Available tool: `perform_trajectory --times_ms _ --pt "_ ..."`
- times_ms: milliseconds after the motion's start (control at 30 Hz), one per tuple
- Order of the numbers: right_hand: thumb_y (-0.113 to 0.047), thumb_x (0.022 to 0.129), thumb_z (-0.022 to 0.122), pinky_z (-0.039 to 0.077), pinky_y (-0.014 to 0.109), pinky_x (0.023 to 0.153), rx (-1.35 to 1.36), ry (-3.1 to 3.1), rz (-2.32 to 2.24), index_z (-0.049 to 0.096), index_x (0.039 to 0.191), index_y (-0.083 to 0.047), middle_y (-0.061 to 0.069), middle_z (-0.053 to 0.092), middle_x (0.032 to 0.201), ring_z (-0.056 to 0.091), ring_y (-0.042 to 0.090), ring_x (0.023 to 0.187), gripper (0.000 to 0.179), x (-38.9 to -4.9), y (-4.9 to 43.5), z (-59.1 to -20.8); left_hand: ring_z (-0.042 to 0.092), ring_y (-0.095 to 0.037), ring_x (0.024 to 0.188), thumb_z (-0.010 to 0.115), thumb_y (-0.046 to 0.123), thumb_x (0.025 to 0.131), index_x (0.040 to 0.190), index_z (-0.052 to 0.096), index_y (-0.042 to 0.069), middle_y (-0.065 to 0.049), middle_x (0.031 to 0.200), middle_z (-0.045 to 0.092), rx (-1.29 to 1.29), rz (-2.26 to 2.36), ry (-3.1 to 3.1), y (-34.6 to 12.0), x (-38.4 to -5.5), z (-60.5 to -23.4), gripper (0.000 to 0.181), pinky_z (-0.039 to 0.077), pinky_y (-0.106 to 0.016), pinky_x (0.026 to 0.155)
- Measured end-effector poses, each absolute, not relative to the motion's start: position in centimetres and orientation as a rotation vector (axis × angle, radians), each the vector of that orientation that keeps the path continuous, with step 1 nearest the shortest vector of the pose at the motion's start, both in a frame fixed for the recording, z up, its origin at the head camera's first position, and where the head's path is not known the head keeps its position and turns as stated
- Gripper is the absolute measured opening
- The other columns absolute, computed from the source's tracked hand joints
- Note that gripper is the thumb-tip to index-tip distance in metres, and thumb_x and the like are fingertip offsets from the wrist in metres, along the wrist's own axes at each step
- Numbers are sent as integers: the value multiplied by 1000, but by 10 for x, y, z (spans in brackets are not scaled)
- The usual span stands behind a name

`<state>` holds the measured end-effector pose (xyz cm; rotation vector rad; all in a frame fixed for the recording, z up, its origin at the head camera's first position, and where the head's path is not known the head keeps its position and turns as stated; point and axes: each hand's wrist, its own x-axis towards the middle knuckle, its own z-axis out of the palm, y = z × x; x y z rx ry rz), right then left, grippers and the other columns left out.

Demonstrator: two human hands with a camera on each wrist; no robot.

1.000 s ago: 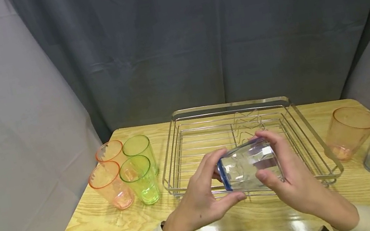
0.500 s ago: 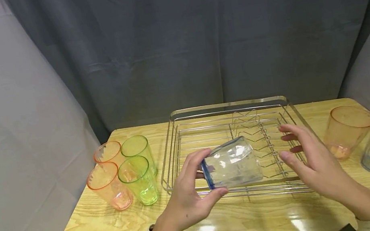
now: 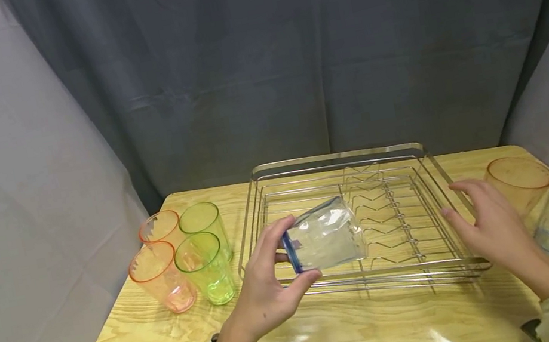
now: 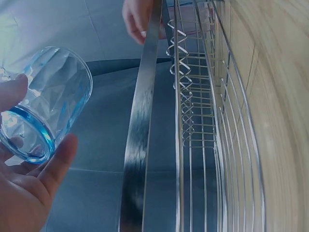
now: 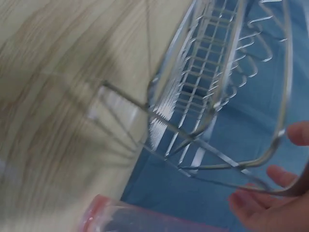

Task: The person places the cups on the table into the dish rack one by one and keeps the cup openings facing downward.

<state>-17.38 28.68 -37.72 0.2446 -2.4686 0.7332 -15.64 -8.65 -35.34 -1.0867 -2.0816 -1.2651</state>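
One blue-tinted glass [image 3: 325, 238] was held above the front left part of the rack [image 3: 337, 155], clear of its bars, so the step in hand looked to be handling that glass with one hand. The left grip [image 3: 267, 290] had thumb and fingers closed around one end; the right grip [image 3: 500, 233], beside the rack's right front corner, had thumb and fingers well parted with nothing between them, though whether it touched the rim I couldn't tell. The next move, I judged, called for a steady left grip, since only one end was supported, and for keeping the glass off the rack's front rim. The glass lay on its side, its long axis running roughly along the rack's front edge. Its bluer end sat in the left grip, and its paler end pointed toward the rack's right side; which end was the mouth wasn't clear.
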Motion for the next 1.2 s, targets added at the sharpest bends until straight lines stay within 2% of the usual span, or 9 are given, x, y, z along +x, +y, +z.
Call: perform_trajectory --times_ms 200,333,433,667,767,867,967,1133,1200 --pt "-24 98 57 40 66 84 111 -2665 763 33 143 17 44 44 132 46 58 112 64 -183 298 -383 61 -23 104 81 7 79 147 38 6 -15 142 49 -1054 -1264 -2101 -89 -158 -350 80 59 -25 82" --pt "-39 104 42 48 65 83 37 -2930 840 8 149 19 49 36 138 48 62 117 81 -189 303 -382 59 -21 105 81 9 81 148 38 10 -13 143 48 -1017 -1267 -2128 -91 -158 -346 80 59 -25 82" --pt "-43 106 31 48 65 88 30 -3065 905 -4 149 19 48 36 140 44 63 123 84 -191 304 -381 59 -20 106 81 11 81 149 38 10 -11 144 47 -987 -1281 -2156 -92 -156 -346 81 59 -24 83" --pt "-30 108 30 49 64 86 86 -3046 898 2 150 19 45 46 134 50 62 118 70 -192 306 -384 59 -19 106 81 12 81 148 39 9 -11 141 50 -1009 -1225 -2171 -90 -160 -339 80 58 -23 81" --pt "-27 108 30 51 60 83 93 -3040 895 4 149 20 45 47 133 53 60 116 67 -192 307 -383 59 -17 107 82 17 81 147 40 11 -9 139 52 -1045 -1079 -2204 -83 -167 -321 79 56 -20 80" --pt "-25 108 30 51 58 80 88 -3042 887 5 149 20 45 49 132 54 60 114 66 -192 309 -383 60 -13 99 81 22 82 147 40 12 -7 140 52 -1074 -929 -2258 -74 -175 -295 77 55 -20 78" --pt "-27 107 30 50 58 80 82 -3045 879 8 149 19 43 50 132 53 60 115 66 -192 309 -383 60 -12 90 79 25 84 148 40 13 -6 142 50 -1078 -816 -2304 -66 -183 -274 76 55 -24 77" --pt "-28 107 29 51 55 78 76 -3052 880 5 149 18 43 50 131 55 59 112 67 -191 309 -383 65 -17 98 75 31 87 151 37 17 -6 145 48 -1057 -689 -2411 -49 -200 -256 76 56 -31 83" --pt "-26 107 29 50 52 76 78 -3045 886 7 149 18 43 52 129 59 55 107 65 -190 309 -383 66 -18 94 73 33 89 152 35 18 -6 146 47 -1041 -674 -2471 -42 -209 -253 75 56 -32 81"
